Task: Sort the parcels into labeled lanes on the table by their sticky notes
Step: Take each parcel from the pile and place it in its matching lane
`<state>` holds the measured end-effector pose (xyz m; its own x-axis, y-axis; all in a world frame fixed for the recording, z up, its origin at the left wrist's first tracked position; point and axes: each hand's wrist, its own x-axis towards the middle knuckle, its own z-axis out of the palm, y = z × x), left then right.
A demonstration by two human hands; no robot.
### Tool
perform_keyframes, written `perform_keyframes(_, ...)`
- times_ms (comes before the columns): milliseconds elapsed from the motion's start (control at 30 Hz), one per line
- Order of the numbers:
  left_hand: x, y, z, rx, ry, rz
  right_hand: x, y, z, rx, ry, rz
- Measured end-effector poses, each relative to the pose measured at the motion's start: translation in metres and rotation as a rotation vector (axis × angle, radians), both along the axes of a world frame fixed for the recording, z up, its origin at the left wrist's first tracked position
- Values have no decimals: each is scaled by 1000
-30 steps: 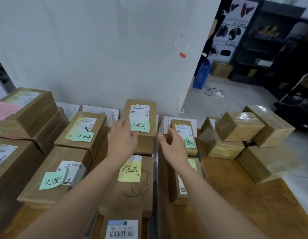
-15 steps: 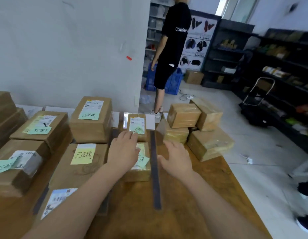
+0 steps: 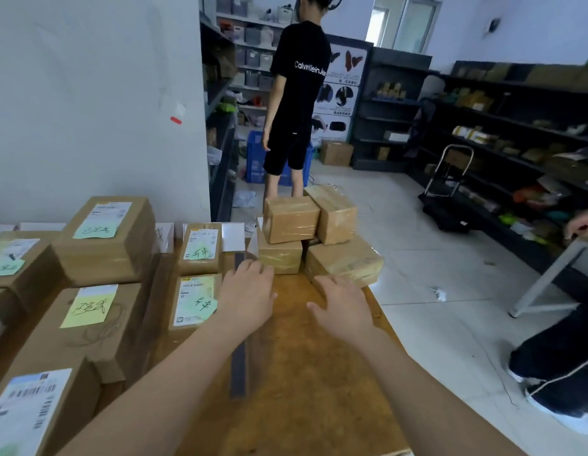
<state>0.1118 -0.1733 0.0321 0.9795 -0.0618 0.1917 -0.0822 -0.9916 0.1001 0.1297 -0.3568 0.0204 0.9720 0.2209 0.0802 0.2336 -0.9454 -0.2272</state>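
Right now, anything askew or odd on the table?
Yes. The wrapped boxes at the far right corner sit in a loose, crooked heap, the top ones at different angles, with no sticky notes showing. The green note on the near small parcel is stuck on tilted.

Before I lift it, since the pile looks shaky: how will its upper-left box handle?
Probably slick: the upper-left box is wrapped in glossy film. Likely stiff, given its crisp edges. Lifting may disturb the neighbour box close beside it.

L hand [image 3: 248,297] beside green-note parcel [image 3: 193,301]; R hand [image 3: 345,307] nr taped parcels [image 3: 345,261]; fingers relaxed, over table [image 3: 302,373].
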Motion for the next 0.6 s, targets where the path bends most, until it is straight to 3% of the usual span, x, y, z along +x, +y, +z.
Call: perform_keyframes(600, 142, -56, 3, 5, -8, -134, 126, -42, 12, 30, 13, -142)
